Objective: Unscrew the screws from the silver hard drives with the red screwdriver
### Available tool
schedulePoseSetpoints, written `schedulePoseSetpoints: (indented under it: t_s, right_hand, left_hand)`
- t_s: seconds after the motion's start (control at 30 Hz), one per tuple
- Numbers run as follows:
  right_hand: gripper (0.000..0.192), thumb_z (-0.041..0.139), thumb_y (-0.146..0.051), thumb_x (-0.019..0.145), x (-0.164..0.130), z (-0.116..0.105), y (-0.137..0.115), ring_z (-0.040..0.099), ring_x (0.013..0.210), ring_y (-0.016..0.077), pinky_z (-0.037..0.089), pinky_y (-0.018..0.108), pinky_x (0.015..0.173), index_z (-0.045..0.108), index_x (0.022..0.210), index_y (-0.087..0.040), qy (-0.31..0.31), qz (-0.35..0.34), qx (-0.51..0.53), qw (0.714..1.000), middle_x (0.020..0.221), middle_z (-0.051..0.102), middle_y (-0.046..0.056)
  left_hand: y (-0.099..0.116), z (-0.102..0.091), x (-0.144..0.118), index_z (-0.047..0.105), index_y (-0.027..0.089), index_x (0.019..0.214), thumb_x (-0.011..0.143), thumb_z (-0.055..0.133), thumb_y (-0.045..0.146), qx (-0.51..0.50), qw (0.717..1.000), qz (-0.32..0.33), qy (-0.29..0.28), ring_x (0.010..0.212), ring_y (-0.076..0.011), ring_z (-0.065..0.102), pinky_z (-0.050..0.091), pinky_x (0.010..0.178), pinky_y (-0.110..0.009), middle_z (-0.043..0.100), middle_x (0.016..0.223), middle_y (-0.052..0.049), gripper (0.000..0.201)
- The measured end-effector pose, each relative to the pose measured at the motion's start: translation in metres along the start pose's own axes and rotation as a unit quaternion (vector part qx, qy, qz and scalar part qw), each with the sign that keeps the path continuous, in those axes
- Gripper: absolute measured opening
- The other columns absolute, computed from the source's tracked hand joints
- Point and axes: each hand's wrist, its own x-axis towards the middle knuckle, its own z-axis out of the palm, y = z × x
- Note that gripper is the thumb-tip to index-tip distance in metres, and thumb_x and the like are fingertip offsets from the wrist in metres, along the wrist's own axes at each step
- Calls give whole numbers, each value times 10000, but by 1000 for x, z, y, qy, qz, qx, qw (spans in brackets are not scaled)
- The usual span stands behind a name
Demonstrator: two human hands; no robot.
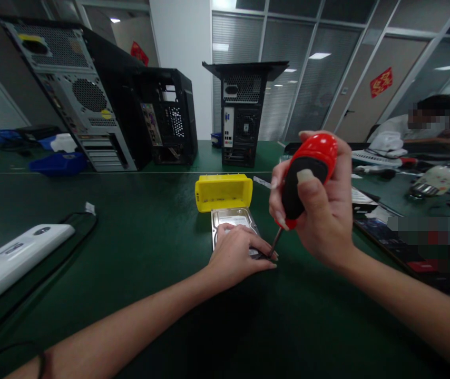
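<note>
Screwdriver tip at the near right corner of a hard drive.
The left hand point(237, 252) lies flat, fingers spread, on the drive point(233, 220), which sits on the green table point(138, 247) just before a yellow bin point(224, 192). The right hand point(323, 205) is closed round the red-and-black screwdriver point(302, 181), held nearly upright, shaft slanting down to the drive's corner by the left fingertips.
</note>
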Motion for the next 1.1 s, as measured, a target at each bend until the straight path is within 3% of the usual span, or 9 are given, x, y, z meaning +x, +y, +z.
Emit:
schedulePoseSetpoints:
  t_s: [0.13, 0.33, 0.47, 0.67, 0.83, 0.97, 1.1]
  right_hand:
    - [358, 598, -414, 816, 3, 2, -4, 440, 419, 66, 402, 199, 343, 430, 1127, -351, 2, 41, 46, 998, 721, 494, -44]
    - [275, 499, -444, 873, 5, -2, -9, 480, 531, 98, 426, 253, 461, 502, 1095, -283, -9, 108, 103, 989, 766, 485, -9]
    - [281, 538, -424, 861, 6, -5, -7, 501, 575, 108, 441, 265, 497, 479, 1095, -279, -14, 102, 53, 993, 802, 488, -6]
    - [353, 692, -357, 756, 0, 3, -6, 485, 593, 97, 435, 234, 459, 418, 967, -284, 68, 50, -35, 996, 852, 469, -14]
    - [350, 716, -342, 728, -1, 9, -18, 495, 596, 103, 462, 254, 496, 438, 920, -250, 75, 70, -81, 991, 820, 475, -8]
    - [219, 607, -370, 816, 5, 4, -22, 538, 632, 114, 490, 274, 562, 518, 955, -226, 20, 121, 7, 992, 831, 518, 3]
    - [262, 647, -401, 773, 10, -1, -18, 460, 496, 80, 389, 222, 425, 474, 895, -245, 70, 149, 80, 983, 719, 506, -37]
  left_hand:
    - [1, -1, 0, 733, 302, 810, 735, 739, 314, 2, 1000, -6, -1, 995, -237, 596, 222, 947, -466, 745, 954, 58, 77]
    - [1, -1, -1, 729, 301, 844, 722, 750, 308, 3, 1000, -15, -7, 1015, -242, 590, 213, 956, -457, 742, 973, 63, 123]
    - [2, -1, -1, 728, 297, 840, 717, 756, 303, 6, 1000, -13, -1, 1006, -235, 591, 212, 953, -449, 741, 975, 66, 127]
    - [2, -1, -1, 728, 297, 852, 716, 753, 313, 14, 1000, -13, -2, 993, -237, 593, 223, 935, -458, 740, 950, 65, 139]
    - [-1, 1, -1, 730, 290, 822, 697, 765, 307, 12, 1000, -2, 16, 970, -239, 598, 225, 937, -456, 743, 923, 57, 131]
    - [-2, 1, -2, 729, 302, 825, 709, 756, 309, 4, 1000, 1, 9, 987, -238, 594, 216, 943, -455, 744, 944, 68, 119]
    - [-1, 1, -3, 731, 309, 824, 708, 757, 300, 7, 1000, -4, 16, 969, -227, 599, 218, 938, -445, 744, 933, 70, 119]
